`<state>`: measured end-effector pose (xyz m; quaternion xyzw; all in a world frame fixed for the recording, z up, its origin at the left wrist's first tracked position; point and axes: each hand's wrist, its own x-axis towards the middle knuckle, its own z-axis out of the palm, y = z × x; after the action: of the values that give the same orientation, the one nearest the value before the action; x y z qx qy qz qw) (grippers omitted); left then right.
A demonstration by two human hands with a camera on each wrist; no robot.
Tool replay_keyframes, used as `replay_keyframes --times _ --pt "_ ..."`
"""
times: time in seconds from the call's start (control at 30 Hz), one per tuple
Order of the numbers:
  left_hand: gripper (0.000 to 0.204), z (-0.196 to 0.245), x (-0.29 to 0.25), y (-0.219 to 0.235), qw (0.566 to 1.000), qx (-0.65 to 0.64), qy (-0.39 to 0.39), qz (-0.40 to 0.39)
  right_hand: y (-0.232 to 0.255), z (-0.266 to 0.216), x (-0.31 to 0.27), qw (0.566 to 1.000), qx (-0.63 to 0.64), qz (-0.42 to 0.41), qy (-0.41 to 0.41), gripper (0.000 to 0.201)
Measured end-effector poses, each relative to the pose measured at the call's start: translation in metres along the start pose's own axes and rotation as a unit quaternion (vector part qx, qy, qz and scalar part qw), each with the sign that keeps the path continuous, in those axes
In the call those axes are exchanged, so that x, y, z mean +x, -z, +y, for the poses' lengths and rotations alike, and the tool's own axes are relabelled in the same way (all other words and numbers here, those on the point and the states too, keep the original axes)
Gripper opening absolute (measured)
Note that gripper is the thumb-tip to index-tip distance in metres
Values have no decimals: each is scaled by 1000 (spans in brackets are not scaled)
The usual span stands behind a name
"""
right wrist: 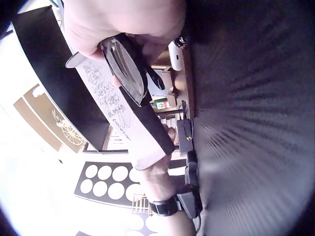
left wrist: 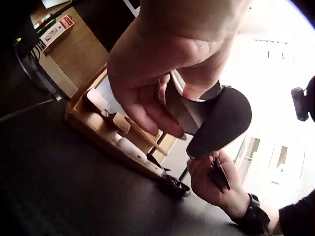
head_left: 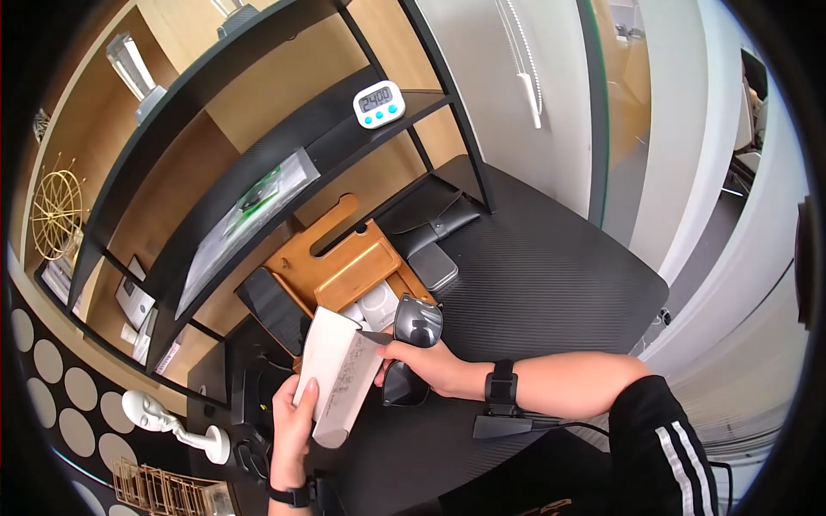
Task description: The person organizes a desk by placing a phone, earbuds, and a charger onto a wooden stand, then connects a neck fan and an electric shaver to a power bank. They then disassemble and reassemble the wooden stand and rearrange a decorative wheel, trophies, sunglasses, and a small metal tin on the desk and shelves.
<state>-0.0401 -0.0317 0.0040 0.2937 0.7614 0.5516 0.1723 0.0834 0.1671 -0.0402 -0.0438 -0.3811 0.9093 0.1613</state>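
A white case [head_left: 337,378] with dark handwriting on one side is held tilted above the desk. My left hand [head_left: 294,421] grips its lower left side, thumb on the white face. My right hand [head_left: 434,365] holds dark sunglasses [head_left: 419,322], and its thumb and fingertips touch the case's right edge. In the right wrist view the sunglasses [right wrist: 125,69] are against the written face of the case [right wrist: 106,96]. The left wrist view shows the case's dark rounded end [left wrist: 224,120] beyond my left hand [left wrist: 167,59].
A wooden organizer [head_left: 357,267] stands behind the case, with a black pouch [head_left: 443,219] and a grey box [head_left: 432,267] beside it. A black shelf holds a white timer [head_left: 379,105]. A white head figure [head_left: 151,413] stands at left; a black device [head_left: 503,426] with a cable lies near my right wrist.
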Motion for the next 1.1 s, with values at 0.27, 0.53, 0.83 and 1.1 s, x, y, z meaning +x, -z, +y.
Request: replay_keyframes --times 0.27,0.53,0.83,1.1 --pt "74 -45 -22 4 949 -301 77 -47 3 1 0 997 58 -11 -58 21" --pt "86 -43 -36 -12 871 -479 81 -75 -7 6 -6 997 35 -3 -62 18" --pt "38 -38 -28 -12 832 -513 210 2 -6 5 -7 999 6 -20 -27 21" --pt "40 -43 -24 -10 837 -503 216 -19 -3 -8 -1 989 -38 55 133 24"
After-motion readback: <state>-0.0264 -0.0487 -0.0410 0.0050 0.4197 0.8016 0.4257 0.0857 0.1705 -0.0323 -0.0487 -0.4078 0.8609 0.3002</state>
